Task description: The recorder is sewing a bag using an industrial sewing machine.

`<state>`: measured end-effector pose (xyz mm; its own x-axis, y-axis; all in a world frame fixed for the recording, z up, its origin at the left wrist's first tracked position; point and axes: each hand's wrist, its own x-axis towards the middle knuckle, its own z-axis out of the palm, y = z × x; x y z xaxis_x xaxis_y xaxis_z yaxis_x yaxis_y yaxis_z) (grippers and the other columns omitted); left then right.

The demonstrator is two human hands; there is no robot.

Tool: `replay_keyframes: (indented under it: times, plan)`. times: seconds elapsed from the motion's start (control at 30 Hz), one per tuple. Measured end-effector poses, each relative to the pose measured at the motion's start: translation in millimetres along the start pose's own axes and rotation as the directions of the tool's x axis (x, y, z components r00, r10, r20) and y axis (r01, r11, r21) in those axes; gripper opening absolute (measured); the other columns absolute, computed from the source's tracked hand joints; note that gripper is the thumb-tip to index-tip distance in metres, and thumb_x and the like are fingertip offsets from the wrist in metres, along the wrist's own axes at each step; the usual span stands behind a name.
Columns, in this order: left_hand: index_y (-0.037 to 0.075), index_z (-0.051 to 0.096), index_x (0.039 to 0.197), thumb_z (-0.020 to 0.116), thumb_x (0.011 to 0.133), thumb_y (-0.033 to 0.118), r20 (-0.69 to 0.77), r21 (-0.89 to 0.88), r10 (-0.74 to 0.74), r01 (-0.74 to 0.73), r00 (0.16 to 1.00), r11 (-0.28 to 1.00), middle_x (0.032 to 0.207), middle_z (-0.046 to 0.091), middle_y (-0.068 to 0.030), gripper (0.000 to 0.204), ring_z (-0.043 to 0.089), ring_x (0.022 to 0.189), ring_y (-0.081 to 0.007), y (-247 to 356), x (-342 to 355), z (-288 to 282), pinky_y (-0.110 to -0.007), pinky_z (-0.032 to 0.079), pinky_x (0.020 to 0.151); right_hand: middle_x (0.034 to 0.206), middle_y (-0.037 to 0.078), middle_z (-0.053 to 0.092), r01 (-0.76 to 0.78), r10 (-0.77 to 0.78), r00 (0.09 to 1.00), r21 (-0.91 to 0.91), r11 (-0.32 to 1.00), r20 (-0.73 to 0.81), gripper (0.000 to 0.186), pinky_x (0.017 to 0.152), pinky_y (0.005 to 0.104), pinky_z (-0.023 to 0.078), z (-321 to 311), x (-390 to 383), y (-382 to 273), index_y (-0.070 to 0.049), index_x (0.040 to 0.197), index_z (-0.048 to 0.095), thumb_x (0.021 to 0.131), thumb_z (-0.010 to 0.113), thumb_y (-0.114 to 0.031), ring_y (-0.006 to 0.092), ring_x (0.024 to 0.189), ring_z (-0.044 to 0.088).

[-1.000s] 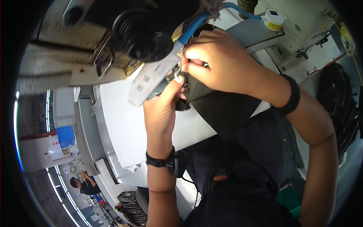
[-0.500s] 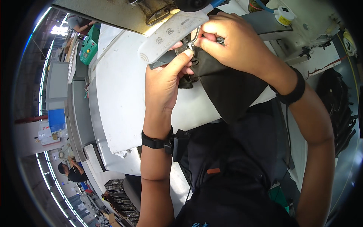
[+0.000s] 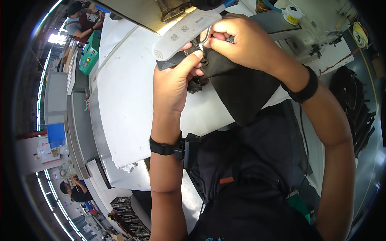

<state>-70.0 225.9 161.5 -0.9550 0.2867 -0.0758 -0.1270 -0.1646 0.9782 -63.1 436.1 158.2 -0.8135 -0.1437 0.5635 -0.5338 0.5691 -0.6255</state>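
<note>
Higher in view than earlier, left hand [image 3: 177,79] pinches dark fabric [image 3: 241,89]; right hand [image 3: 246,43] curls, grip hidden.

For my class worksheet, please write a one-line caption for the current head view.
Left hand and right hand work close together at dark brown fabric over a smooth white tabletop.

We are observing strip lights [image 3: 51,186] glowing at left, grey furniture [image 3: 82,124] standing beside the white worktable [image 3: 124,92], and a yellow line [image 3: 377,104] crossing the grey floor [image 3: 365,168].
</note>
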Motion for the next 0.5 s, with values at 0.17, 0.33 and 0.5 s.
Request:
replay_keyframes:
  times: [0.17, 0.33, 0.5]
  plan:
    - [-0.002, 0.058, 0.131, 0.079, 0.093, 0.001, -0.032, -0.002, 0.001, -0.001, 0.999, 1.000, 0.095, 0.071, -0.0062, 0.043, 0.069, 0.080, -0.0121, -2.4, -3.0, -0.6, -0.026, 0.057, 0.070, 0.075, 0.006, 0.067, 0.062, -0.063, 0.998, -0.033, 0.998, -0.019, 0.009, 0.075, 0.0421, 0.052, 0.9, -3.9, 3.5, -0.009, 0.091, 0.074, 0.088, 0.069, -0.016, 0.0274, 0.077, 0.067]
    - [-0.004, 0.062, 0.128, 0.080, 0.091, 0.000, -0.035, 0.010, 0.003, -0.003, 0.999, 1.000, 0.099, 0.072, -0.0103, 0.041, 0.070, 0.078, -0.0142, -5.1, 0.0, -2.4, -0.027, 0.059, 0.067, 0.089, 0.007, 0.074, 0.179, -0.182, 0.982, -0.054, 0.982, -0.058, 0.011, 0.081, 0.0441, 0.054, 7.1, -2.9, 10.8, -0.009, 0.091, 0.073, 0.091, 0.064, -0.015, 0.0300, 0.091, 0.070]
    - [-0.003, 0.062, 0.126, 0.080, 0.091, 0.000, -0.024, 0.042, 0.014, -0.013, 1.000, 0.999, 0.094, 0.069, -0.0079, 0.039, 0.067, 0.075, -0.0142, -5.3, 1.8, -5.0, -0.028, 0.058, 0.066, 0.078, 0.008, 0.063, 0.133, -0.139, 0.983, 0.059, 0.989, 0.117, 0.013, 0.072, 0.0395, 0.048, -4.5, 4.0, 13.4, -0.003, 0.096, 0.070, 0.094, 0.070, -0.016, 0.0258, 0.073, 0.060]
